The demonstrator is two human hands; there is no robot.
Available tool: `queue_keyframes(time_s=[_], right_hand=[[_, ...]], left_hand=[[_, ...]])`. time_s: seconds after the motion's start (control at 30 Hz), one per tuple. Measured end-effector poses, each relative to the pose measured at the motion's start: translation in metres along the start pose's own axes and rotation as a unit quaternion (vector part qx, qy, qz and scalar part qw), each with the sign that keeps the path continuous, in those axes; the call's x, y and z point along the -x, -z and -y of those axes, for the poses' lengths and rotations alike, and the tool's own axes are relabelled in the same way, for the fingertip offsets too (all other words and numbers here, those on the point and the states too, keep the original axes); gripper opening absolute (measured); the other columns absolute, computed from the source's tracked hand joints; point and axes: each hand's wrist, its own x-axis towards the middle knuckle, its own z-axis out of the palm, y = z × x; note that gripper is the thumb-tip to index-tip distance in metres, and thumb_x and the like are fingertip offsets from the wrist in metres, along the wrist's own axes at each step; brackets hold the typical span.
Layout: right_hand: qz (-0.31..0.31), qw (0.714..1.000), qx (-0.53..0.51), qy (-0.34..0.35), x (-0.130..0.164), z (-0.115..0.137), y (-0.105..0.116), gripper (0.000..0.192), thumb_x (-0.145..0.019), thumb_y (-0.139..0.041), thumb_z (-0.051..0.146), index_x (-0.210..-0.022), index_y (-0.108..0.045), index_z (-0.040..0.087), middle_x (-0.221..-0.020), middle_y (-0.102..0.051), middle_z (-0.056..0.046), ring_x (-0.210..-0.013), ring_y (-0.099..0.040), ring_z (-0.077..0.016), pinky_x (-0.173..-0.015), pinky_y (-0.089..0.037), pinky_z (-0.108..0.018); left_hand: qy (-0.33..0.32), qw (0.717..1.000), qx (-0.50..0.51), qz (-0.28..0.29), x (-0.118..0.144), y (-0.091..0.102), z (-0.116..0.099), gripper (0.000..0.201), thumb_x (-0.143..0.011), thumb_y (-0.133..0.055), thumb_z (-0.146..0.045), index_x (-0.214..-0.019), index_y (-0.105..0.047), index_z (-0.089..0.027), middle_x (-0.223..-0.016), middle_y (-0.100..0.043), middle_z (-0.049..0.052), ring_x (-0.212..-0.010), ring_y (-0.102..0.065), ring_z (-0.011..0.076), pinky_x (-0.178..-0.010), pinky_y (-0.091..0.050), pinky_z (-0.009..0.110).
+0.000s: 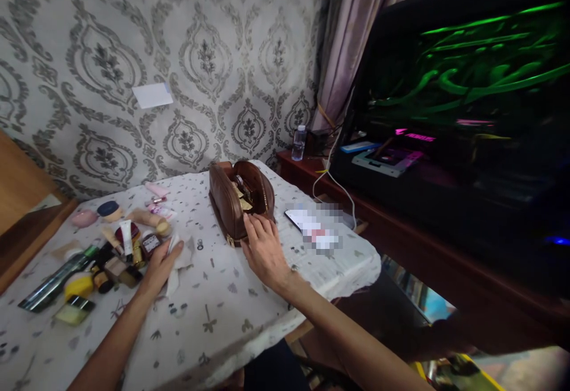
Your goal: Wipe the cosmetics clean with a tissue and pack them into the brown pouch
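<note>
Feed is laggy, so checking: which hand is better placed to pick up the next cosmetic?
Left. The left hand already rests at the edge of the cosmetics, while the right hand is touching the open brown pouch.

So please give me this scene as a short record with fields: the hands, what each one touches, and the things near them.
left hand: rests flat on a white cloth, beside the cosmetics
right hand: fingers on the edge of the brown bag
bag: open, upright, items inside
cosmetics: a scattered group of tubes, jars and bottles on the left
phone: lies flat to the right of the bag
table: covered by a patterned white tablecloth
</note>
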Motion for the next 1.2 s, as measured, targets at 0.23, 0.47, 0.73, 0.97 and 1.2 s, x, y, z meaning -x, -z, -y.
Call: queue_keyframes(time_s=[0.23,0.47,0.73,0.97,1.2], right_hand=[[-0.049,0.999,-0.015,0.012,0.000,-0.003,0.002,0.044,-0.094,-0.050,0.022,-0.136,-0.051,0.010,-0.131,-0.061,-0.017,-0.130,-0.046,-0.0305,-0.112,-0.033,-0.053],[-0.141,0.960,-0.209,0.121,-0.003,0.029,-0.006,0.029,-0.091,-0.051,0.014,-0.116,-0.064,0.020,-0.122,-0.065,-0.013,-0.124,-0.053,-0.0278,-0.104,-0.045,-0.051],[0.181,0.842,-0.503,-0.077,-0.024,0.080,-0.063,0.024,-0.081,-0.058,0.031,-0.095,-0.073,0.019,-0.095,-0.073,-0.009,-0.091,-0.067,-0.0243,-0.083,-0.054,-0.041],[0.247,0.739,-0.598,-0.188,-0.041,0.118,-0.101,0.026,-0.074,-0.063,0.035,-0.091,-0.071,0.017,-0.086,-0.072,-0.007,-0.085,-0.066,-0.0218,-0.076,-0.053,-0.035],[0.181,0.890,-0.418,0.038,-0.031,0.123,-0.113,0.023,-0.084,-0.049,0.021,-0.092,-0.071,0.019,-0.087,-0.072,-0.008,-0.085,-0.065,-0.0222,-0.082,-0.050,-0.036]], left_hand=[[-0.033,0.999,-0.016,-0.003,0.000,-0.001,-0.002,0.052,-0.079,-0.060,-0.065,-0.094,-0.065,-0.015,-0.083,-0.068,0.004,-0.081,-0.062,0.0232,-0.074,-0.048,0.030],[-0.104,0.990,-0.093,-0.022,-0.004,-0.002,0.007,0.042,-0.086,-0.050,-0.058,-0.078,-0.056,-0.017,-0.072,-0.059,0.001,-0.069,-0.054,0.0181,-0.064,-0.043,0.028],[-0.145,0.975,-0.164,-0.021,0.000,0.012,0.004,0.031,-0.090,-0.049,-0.045,-0.076,-0.054,-0.018,-0.069,-0.055,-0.002,-0.067,-0.051,0.0150,-0.064,-0.042,0.025],[-0.123,0.945,-0.272,-0.130,-0.010,0.090,-0.011,0.028,-0.094,-0.044,-0.040,-0.086,-0.058,-0.017,-0.071,-0.056,0.000,-0.067,-0.052,0.0165,-0.062,-0.041,0.026],[-0.069,0.891,-0.413,-0.177,-0.030,0.133,-0.012,0.027,-0.095,-0.047,-0.034,-0.109,-0.065,-0.019,-0.099,-0.066,0.008,-0.093,-0.062,0.0245,-0.083,-0.045,0.033]])
